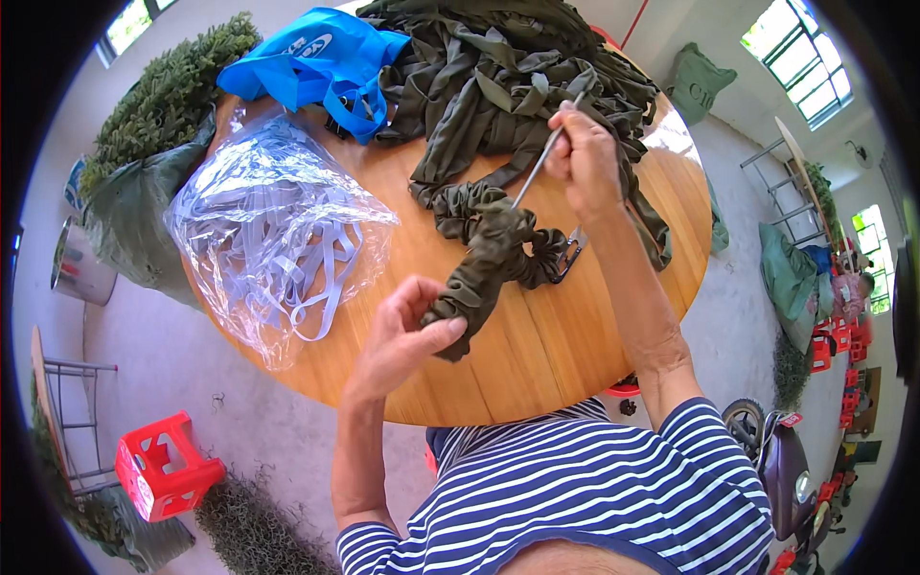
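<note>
A gathered dark green fabric tube (484, 264) is bunched up in front of me, above the round wooden table (537, 355). My left hand (401, 331) pinches its near end between thumb and fingers. A thin metal rod (540, 171) slants down into the tube's far end, and my right hand (586, 158) is closed around the rod's upper part. The tip inside the fabric is hidden. More scrunched fabric lies behind the tube, beside a small metal piece (572, 254) whose kind I cannot make out. A large heap of dark green fabric strips (489, 86) covers the table's far side.
At the table's left lies a clear plastic bag (225, 201) of pale flat bands, with a blue cloth bag (307, 62) behind it. Artificial greenery (163, 96) rises beyond. A red plastic stool (168, 465) stands on the floor at left; a motorbike (786, 470) is at right.
</note>
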Motion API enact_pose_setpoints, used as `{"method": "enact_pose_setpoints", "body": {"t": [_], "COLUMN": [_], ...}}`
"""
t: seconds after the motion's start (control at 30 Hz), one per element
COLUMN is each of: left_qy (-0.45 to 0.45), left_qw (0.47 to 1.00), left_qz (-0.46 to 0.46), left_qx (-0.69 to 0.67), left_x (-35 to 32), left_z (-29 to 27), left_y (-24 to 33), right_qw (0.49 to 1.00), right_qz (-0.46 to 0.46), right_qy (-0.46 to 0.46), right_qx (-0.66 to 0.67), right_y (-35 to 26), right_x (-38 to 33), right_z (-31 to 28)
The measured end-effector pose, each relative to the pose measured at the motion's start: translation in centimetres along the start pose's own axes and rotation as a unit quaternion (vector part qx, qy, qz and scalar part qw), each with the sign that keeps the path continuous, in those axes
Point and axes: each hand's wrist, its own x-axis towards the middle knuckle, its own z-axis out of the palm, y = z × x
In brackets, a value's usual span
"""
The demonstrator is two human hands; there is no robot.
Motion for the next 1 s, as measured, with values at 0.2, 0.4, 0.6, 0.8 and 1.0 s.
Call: {"method": "enact_pose_setpoints", "body": {"t": [0.2,0.4,0.6,0.8,1.0], "left_qy": [0.076,0.082,0.19,0.147,0.1], "left_qw": [0.957,0.96,0.864,0.891,0.936], "left_qz": [0.075,0.049,0.176,0.114,0.051], "left_qx": [0.268,0.265,0.431,0.414,0.334], "left_x": [2.2,-0.8,0.9,2.0,0.8], "left_z": [2.7,2.5,6.8,7.5,6.7], "left_y": [-0.6,-2.5,-0.9,-1.6,-1.6], "right_qw": [0.997,0.998,0.997,0.998,0.996], "right_qz": [-0.038,-0.017,-0.034,-0.021,-0.035], "right_qy": [-0.053,-0.013,-0.064,-0.049,0.016], "right_qx": [0.035,0.065,0.023,-0.016,0.076], "right_y": [-0.5,-0.9,-0.2,-0.9,-1.9], "right_x": [-2.0,1.7,-2.0,-0.9,1.1], "right_z": [1.2,-3.3,-2.2,-4.8,-8.4]}}
